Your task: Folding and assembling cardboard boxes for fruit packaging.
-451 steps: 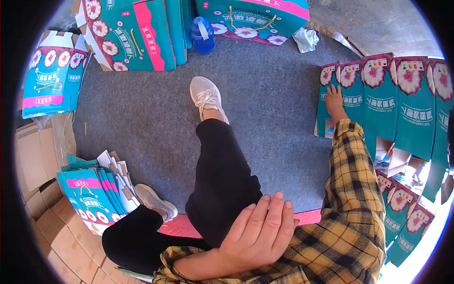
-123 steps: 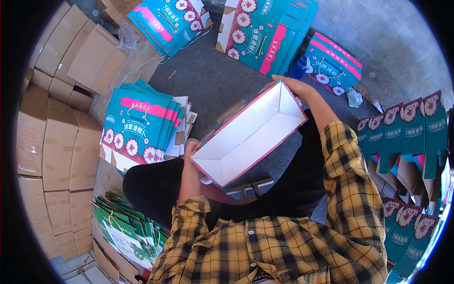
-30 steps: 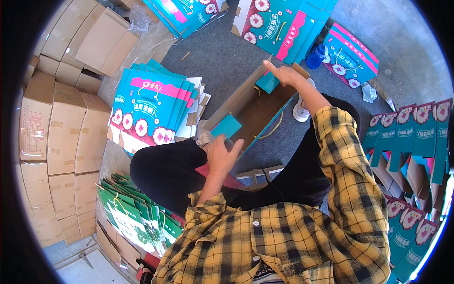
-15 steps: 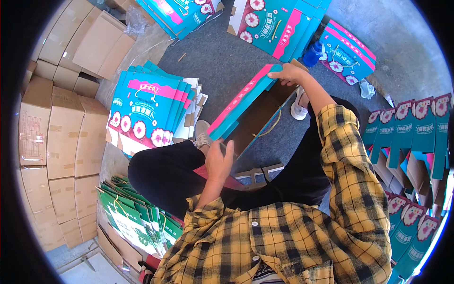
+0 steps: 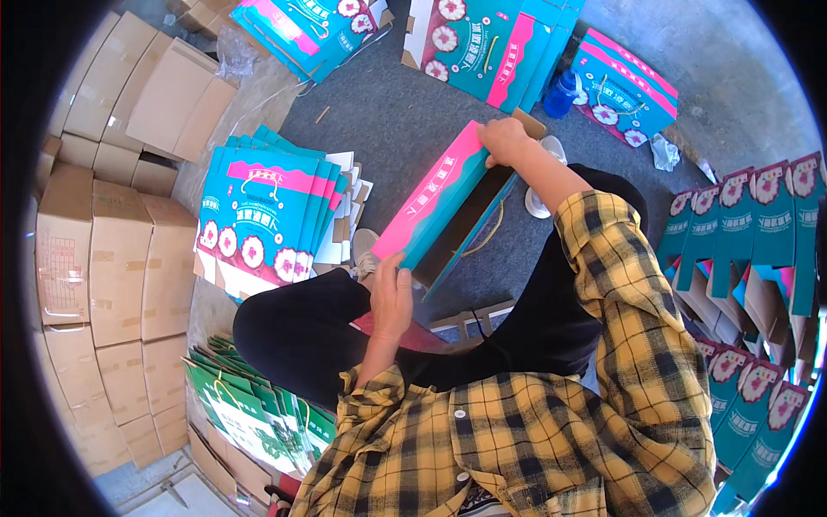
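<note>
between the seated person's two pale shoes (image 5: 544,185), over grey carpet (image 5: 362,121): one teal-and-pink carton (image 5: 448,202), lying aslant, long opening uppermost, brown interior showing. printed top panel angled across part of the opening. yellow cord handle (image 5: 489,242) looped on the side nearer the right leg. whether its base touches the carpet, cannot tell.

right hand (image 5: 510,142) at the far end, grip clamped on the panel, fingers curled over it. left hand (image 5: 392,302) at the near end, fingertips touching the panel's corner; cannot tell whether that grip closes on anything.

left of the carton, a stack of flattened teal cartons (image 5: 254,211), apart from it; green bags (image 5: 245,401) nearer the body. beyond, a blue bottle (image 5: 560,96) just beside an upright handled box (image 5: 624,90).
</note>
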Demonstrator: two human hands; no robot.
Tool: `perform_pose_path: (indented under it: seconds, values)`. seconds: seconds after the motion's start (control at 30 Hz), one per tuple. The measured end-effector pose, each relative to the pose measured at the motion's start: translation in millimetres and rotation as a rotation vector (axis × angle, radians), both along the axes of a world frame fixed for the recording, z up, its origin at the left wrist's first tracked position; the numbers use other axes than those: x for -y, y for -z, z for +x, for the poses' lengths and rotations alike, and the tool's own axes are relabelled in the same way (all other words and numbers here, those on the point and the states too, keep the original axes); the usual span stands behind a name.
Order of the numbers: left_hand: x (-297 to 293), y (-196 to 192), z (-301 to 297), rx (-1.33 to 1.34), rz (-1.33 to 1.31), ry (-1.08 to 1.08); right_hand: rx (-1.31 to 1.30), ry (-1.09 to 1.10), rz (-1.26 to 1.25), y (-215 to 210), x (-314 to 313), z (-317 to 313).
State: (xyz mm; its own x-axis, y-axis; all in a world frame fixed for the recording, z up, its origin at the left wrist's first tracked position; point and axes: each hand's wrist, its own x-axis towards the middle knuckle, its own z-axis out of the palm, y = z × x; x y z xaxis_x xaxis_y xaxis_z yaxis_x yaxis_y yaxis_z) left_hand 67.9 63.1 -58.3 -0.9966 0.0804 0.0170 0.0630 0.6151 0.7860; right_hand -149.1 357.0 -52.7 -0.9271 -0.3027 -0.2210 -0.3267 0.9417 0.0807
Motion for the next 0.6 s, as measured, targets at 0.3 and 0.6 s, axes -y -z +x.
perform_pose_path:
  seconds: [0.3,0.6]
  values:
    - [-12.4,14.3,-10.3,0.114,-0.443,-0.015,0.069,0.008,-0.021,-2.2,8.9,4.9]
    - [-10.8,26.9,-15.4,0.084,-0.491,-0.026,-0.46,0.002,-0.249,-43.4,-9.6,5.3]
